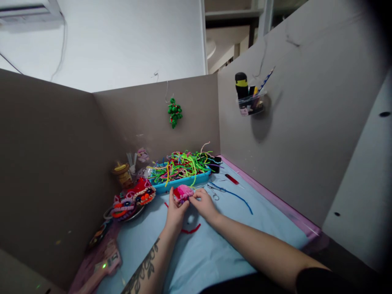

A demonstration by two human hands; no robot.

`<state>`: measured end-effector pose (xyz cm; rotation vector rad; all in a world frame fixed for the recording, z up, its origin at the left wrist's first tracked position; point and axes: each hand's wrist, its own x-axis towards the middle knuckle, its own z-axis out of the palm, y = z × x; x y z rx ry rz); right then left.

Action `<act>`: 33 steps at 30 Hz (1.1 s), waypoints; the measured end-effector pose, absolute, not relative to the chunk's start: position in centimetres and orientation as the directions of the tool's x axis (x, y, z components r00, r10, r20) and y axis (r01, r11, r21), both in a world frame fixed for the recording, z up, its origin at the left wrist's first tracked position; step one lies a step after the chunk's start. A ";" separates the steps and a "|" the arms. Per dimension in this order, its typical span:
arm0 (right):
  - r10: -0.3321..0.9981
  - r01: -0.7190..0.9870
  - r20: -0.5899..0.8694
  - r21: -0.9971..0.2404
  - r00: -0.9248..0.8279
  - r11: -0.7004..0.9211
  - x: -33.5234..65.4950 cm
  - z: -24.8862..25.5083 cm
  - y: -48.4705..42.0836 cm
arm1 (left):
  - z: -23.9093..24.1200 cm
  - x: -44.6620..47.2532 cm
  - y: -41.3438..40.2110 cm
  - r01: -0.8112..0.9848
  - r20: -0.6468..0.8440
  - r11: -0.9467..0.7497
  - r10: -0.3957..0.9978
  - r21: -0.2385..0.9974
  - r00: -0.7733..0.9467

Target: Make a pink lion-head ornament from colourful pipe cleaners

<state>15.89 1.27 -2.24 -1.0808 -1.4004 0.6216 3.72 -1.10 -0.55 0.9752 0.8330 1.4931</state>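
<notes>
My left hand [176,212] is closed around a small fuzzy red and pink pipe-cleaner piece [183,192], held just above the light blue table cover [214,253]. My right hand [204,203] pinches the same piece from its right side, fingers pressed together. A red pipe cleaner [191,230] lies curved on the cover under my hands. A blue pipe cleaner [237,197] and small scissors [212,191] lie just right of my right hand.
A blue tray [180,181] heaped with coloured pipe cleaners stands behind my hands. Finished pipe-cleaner figures [133,200] sit on a plate at left. Grey partition walls enclose the desk; a green ornament [174,112] and a holder with pens [251,102] hang on them.
</notes>
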 end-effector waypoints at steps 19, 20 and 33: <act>0.811 0.176 0.567 -0.821 0.144 0.543 16.9 0.1 0.1 | 1.5 1.4 -0.7 -0.753 -0.051 0.102 0.995 0.650 0.091; 0.826 0.162 0.547 -0.835 0.138 0.526 16.9 0.0 0.1 | 1.5 1.4 -0.8 -0.759 -0.054 0.103 0.994 0.643 0.090; 0.902 0.003 0.424 -0.905 0.081 0.425 16.8 -1.0 0.9 | 1.4 1.5 -0.8 -0.776 -0.104 0.106 0.993 0.621 0.052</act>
